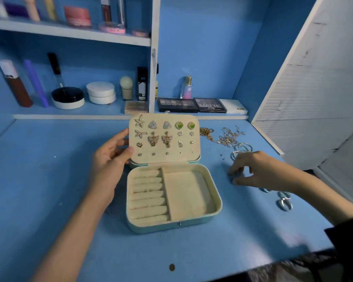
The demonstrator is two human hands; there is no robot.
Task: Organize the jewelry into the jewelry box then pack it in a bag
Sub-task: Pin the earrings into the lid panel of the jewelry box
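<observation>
A mint jewelry box [216, 210] lies open on the blue table, its cream ring rolls [148, 195] and square compartment [186, 193] bare. Its raised lid panel [164, 148] carries several earrings and studs. My left hand [110, 157] holds the lid's left edge, thumb in front. My right hand [257, 169] reaches down to the table right of the box, fingertips pinching at something small I cannot make out. A tangle of gold and silver chains [226, 136] lies behind it, silver hoops [240, 149] by the knuckles and silver rings [283, 202] under the wrist.
A low shelf at the back holds makeup palettes [177, 104], jars [101, 92] and bottles [186, 87]. A white slatted panel [314, 88] stands at the right. The table's front edge [273, 265] runs at the lower right, with a small brown spot [172, 267] near it.
</observation>
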